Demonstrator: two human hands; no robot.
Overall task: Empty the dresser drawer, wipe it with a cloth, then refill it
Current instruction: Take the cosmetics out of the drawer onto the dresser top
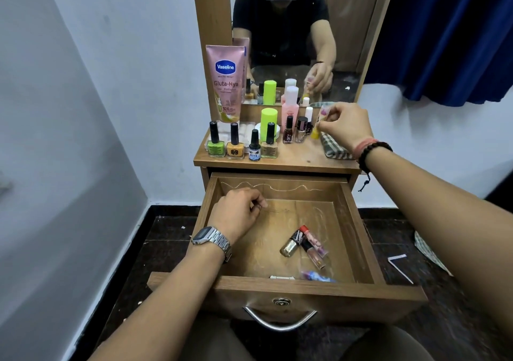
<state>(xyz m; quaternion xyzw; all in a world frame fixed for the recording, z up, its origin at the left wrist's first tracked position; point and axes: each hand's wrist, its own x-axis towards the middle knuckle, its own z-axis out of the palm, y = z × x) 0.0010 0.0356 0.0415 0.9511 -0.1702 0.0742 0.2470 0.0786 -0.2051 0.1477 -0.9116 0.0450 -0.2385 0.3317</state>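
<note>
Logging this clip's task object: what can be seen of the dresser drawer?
The drawer is pulled fully out: an open brown wood-look box with a curved metal handle and round lock on its front. Pale scuffs streak its bare floor. A few small cosmetic bottles lie toward its right front. The left hand rests inside at the back left.

A home bedroom or dressing corner; a small wooden dresser [277, 158] with a mirror [291, 27] stands against a white wall [111, 83]; nail polish bottles [238, 141] and a lotion tube [225, 83] crowd its top; a blue curtain [449, 33] hangs beside it.
</note>
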